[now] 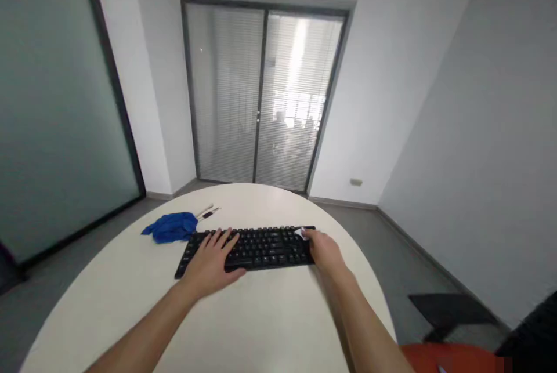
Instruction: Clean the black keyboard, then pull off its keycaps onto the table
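A black keyboard (270,248) lies across the round white table. My left hand (213,263) rests on its left part with the fingers spread over the keys and the thumb at the front edge. At the right end of the keyboard, my right hand (324,251) is closed on a small white wipe (300,234), which pokes out at the fingertips over the upper keys. Most of the wipe is hidden by the fingers. A crumpled blue cloth (174,227) lies just beyond the keyboard's left end.
Beside the cloth are a thin dark-handled tool (209,214) and a pale stick (204,209). The white table (261,315) has a curved edge. To the right stand a red seat (452,358) and a black armrest (452,308). A glass door (261,94) with blinds is behind.
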`<state>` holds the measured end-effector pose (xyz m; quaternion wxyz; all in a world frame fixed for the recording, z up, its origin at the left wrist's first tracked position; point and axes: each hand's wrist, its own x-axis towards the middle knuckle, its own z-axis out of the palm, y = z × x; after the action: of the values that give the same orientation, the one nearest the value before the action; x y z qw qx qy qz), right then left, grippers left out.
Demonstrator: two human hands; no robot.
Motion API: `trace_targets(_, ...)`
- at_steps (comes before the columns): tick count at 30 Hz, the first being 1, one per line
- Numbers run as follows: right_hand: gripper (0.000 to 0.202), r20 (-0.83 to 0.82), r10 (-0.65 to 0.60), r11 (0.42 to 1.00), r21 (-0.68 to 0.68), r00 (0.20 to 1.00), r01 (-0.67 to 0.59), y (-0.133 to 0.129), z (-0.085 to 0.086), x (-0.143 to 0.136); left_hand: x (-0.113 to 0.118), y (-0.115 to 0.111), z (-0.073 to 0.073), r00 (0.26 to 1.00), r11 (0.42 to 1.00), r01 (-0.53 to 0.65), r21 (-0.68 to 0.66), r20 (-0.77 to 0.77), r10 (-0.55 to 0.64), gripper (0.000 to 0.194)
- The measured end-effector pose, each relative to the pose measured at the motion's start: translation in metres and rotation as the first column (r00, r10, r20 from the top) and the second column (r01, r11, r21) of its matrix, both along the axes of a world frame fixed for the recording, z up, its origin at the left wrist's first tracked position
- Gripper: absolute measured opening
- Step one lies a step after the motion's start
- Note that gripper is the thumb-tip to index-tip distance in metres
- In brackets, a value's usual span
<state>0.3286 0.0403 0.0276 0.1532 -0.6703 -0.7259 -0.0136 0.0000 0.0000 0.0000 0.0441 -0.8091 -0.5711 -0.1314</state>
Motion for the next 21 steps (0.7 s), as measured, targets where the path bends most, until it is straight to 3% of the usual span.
trace_targets(7, 0.047, -0.035, -0.040, 0.998, 0.052, 0.999, 0.042, 0.006, -0.004, 0.008, 0.003, -0.003, 0.003, 1.000, 1.000, 0.004, 0.018, 0.001, -0.004, 0.084)
trace_targets(14, 0.041, -0.120, 0.053, 0.996, 0.080, 0.991, -0.043, 0.013, -0.003, -0.004, 0.001, -0.007, 0.008, 1.000, 1.000, 0.012, 0.027, 0.028, -0.013, 0.082)
trace_targets(21, 0.045, -0.155, 0.263, 0.960, 0.137, 0.952, -0.243, 0.013, 0.001, -0.028, -0.002, -0.009, 0.013, 0.999, 1.000, 0.023, 0.018, 0.042, -0.024, 0.083)
